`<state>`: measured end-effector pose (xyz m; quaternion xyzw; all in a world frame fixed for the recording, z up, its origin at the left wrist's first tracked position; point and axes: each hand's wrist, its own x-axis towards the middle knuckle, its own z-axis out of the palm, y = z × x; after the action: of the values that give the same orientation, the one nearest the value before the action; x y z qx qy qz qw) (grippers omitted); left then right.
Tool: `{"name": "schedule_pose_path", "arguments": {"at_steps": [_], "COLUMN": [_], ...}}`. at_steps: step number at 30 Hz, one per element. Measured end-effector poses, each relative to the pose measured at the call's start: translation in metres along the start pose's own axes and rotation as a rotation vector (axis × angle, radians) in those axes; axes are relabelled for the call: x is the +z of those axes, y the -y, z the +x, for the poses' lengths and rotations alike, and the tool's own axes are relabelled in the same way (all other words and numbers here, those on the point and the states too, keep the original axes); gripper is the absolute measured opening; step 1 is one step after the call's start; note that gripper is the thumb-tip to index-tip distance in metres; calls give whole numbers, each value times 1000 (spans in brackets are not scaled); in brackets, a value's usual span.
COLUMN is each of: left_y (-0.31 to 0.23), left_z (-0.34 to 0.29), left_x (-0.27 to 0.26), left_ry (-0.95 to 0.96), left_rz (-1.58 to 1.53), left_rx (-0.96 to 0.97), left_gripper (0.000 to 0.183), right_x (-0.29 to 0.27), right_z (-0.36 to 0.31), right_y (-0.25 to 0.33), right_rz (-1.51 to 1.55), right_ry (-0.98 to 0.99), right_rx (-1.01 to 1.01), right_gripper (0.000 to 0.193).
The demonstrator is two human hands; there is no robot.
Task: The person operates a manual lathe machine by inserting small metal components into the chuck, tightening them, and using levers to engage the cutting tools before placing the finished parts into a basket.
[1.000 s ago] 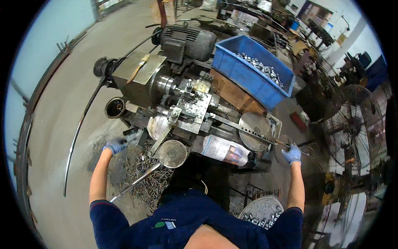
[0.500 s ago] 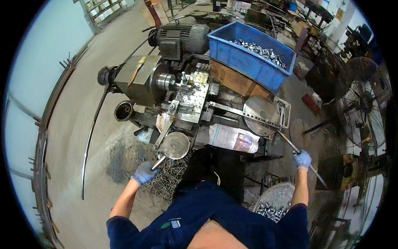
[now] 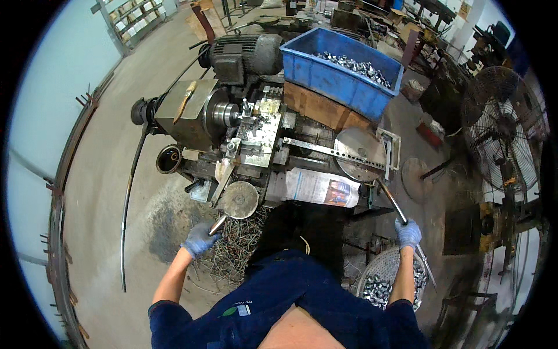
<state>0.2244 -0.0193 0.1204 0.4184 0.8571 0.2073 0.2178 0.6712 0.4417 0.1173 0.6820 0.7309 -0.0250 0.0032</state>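
In a blue glove, my left hand (image 3: 199, 239) is closed around a short metal handle (image 3: 218, 224), which sticks out beside a round metal disc (image 3: 240, 199) at the front of a small lathe. My right hand (image 3: 408, 234), gloved too, grips a long metal lever (image 3: 390, 198) at the lathe's right side. A perforated flat bar (image 3: 331, 151) runs from the slide to a larger round plate (image 3: 361, 152) near that lever. The bright chuck (image 3: 225, 114) faces the tool post (image 3: 247, 109). Whether a workpiece sits in the chuck is too small to tell.
A blue crate (image 3: 343, 72) of small metal pieces stands behind on a wooden box. Below my right forearm is a basket (image 3: 372, 264) with similar pieces. Metal shavings (image 3: 232, 247) heap on the floor. A brush (image 3: 185, 102) lies on the headstock; a fan (image 3: 500, 128) stands right.
My right hand has drawn the long lever toward my body, so it slants more steeply. My left hand keeps its hold on the short handle. The whole view has shifted slightly.
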Motion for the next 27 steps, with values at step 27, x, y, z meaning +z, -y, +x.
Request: {"name": "schedule_pose_path", "arguments": {"at_steps": [27], "left_y": [90], "left_z": [47], "left_x": [-38], "left_ry": [-31], "left_rz": [-750], "left_rx": [-428], "left_gripper": [48], "right_x": [13], "right_z": [128], "right_y": [88], "right_rz": [-121], "right_ry": [-324], "right_rx": [-327], "right_gripper": [76]}}
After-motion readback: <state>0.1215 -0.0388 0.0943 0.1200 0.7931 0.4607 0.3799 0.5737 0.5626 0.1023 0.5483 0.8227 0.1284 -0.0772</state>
